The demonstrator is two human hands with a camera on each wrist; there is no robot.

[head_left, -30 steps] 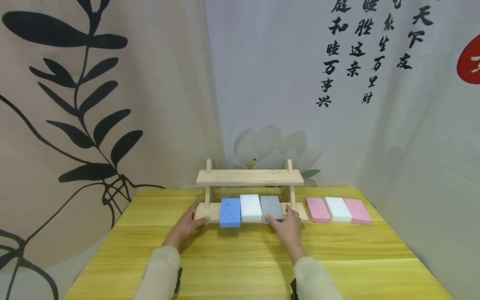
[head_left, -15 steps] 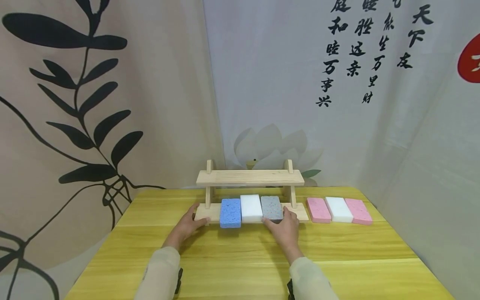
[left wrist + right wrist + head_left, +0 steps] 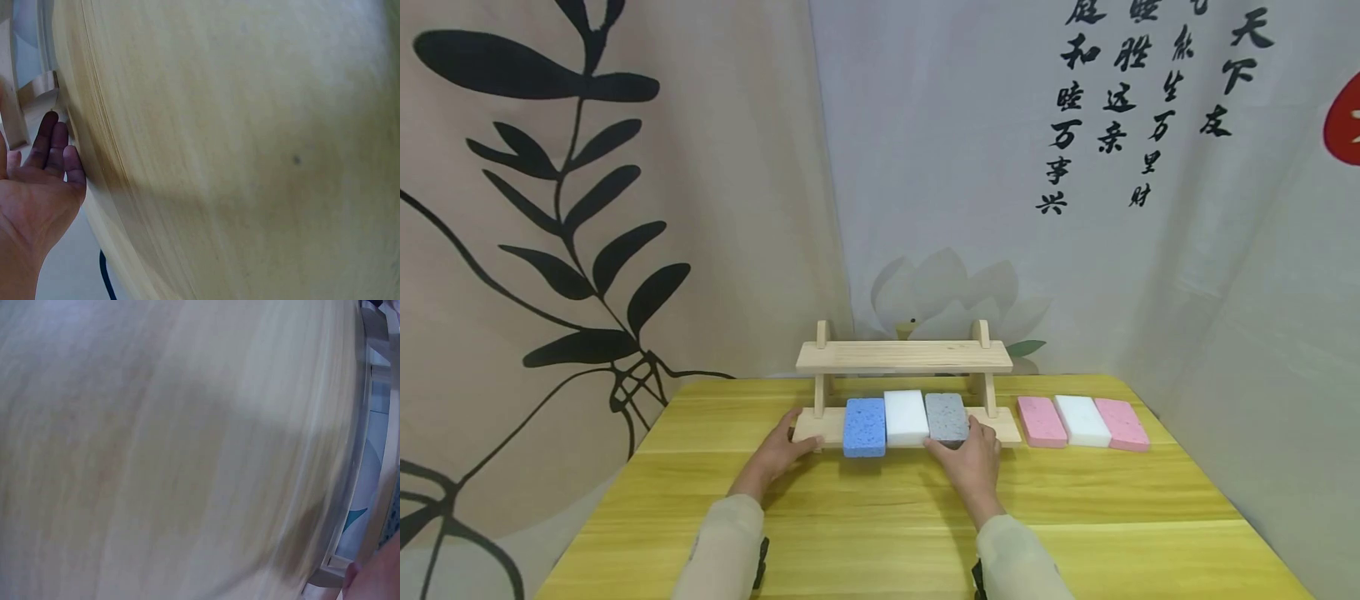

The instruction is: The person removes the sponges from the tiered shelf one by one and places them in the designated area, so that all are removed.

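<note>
A light wooden two-tier rack point(image 3: 904, 357) stands toward the back of the table. On its lower shelf, a blue sponge point(image 3: 864, 427), a white sponge point(image 3: 906, 418) and a grey sponge point(image 3: 947, 416) lean side by side. My left hand point(image 3: 772, 454) holds the left end of that shelf, thumb at the front. In the left wrist view, the fingers of the left hand point(image 3: 39, 194) reach past the wood. My right hand point(image 3: 972, 467) pinches the grey sponge between thumb and fingers at its lower edge. The right wrist view catches only a sliver of the right hand point(image 3: 375, 575).
Right of the rack, a pink sponge point(image 3: 1041, 422), a second white sponge point(image 3: 1082, 421) and another pink sponge point(image 3: 1122, 424) lie in a row on the yellow wooden table point(image 3: 865, 542). A printed curtain point(image 3: 760, 208) hangs behind the table.
My right hand has shifted slightly left, its thumb now at the grey sponge's lower left corner. The left hand keeps its place on the shelf. The head view has turned a little.
</note>
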